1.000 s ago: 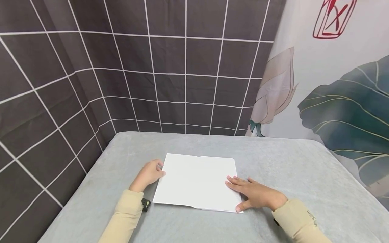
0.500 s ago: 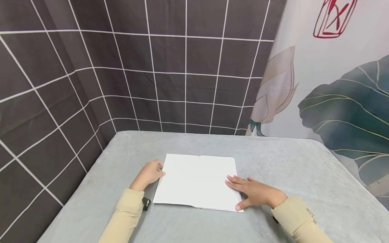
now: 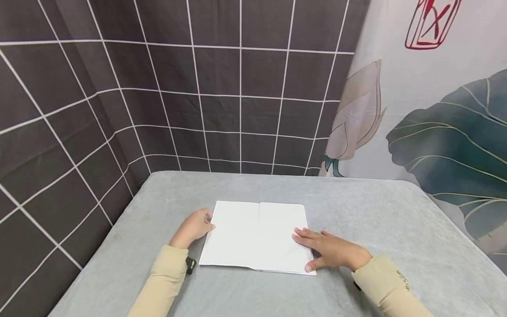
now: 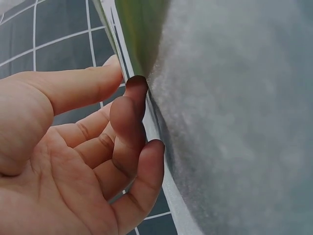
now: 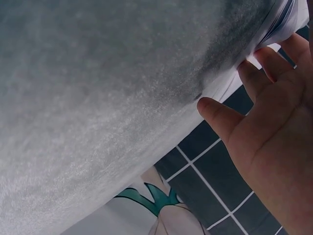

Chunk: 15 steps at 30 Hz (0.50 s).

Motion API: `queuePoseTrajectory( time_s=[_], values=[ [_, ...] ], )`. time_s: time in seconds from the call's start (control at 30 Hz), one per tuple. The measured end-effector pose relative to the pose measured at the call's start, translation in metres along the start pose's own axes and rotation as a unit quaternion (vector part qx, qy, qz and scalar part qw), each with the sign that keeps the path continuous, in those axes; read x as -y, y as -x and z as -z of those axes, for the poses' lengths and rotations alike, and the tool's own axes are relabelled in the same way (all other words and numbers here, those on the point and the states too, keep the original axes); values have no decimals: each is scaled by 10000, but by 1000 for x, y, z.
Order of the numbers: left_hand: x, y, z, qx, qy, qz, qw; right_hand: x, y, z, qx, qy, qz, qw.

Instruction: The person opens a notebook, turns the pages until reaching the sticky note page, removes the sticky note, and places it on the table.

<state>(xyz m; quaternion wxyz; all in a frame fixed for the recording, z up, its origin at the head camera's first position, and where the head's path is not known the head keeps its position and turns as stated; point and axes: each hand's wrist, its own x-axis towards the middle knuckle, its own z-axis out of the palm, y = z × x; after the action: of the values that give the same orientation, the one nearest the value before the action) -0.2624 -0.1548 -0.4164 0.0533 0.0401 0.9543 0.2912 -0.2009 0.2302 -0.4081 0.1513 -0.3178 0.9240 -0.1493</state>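
An open book (image 3: 253, 233) lies on the grey-covered table, its pages looking white and washed out in the head view. At its left edge, my left hand (image 3: 193, 228) pinches the cover and pages between thumb and fingertips. The left wrist view shows a greenish underside of the book (image 4: 139, 34) beside those curled fingers. My right hand (image 3: 330, 251) rests on the right page with fingers straight and spread, the thumb near the lower corner. In the right wrist view, page edges (image 5: 288, 22) fan out by the fingers of the right hand (image 5: 274, 132).
A grey cloth covers the table (image 3: 356, 207). Behind and to the left hangs a dark curtain (image 3: 222, 110) with a white grid. At the right is a pale curtain (image 3: 396, 88) with leaf and flower prints. A black wrist device (image 3: 190, 265) sits at the left cuff.
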Motion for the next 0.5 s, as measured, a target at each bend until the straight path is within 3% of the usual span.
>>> queuePoseTrajectory(
  time_s=[0.3, 0.43, 0.5],
  values=[
    [-7, 3, -2, -108, -272, -39, 9996, 0, 0, 0, -65, -6, -2, 10000],
    [-16, 8, -5, -456, -796, -427, 9949, 0, -1, 1, -67, 11, -62, 10000],
    [-20, 9, -9, -738, -998, -806, 9890, -1, -2, 1, -81, 40, -43, 9999]
  ],
)
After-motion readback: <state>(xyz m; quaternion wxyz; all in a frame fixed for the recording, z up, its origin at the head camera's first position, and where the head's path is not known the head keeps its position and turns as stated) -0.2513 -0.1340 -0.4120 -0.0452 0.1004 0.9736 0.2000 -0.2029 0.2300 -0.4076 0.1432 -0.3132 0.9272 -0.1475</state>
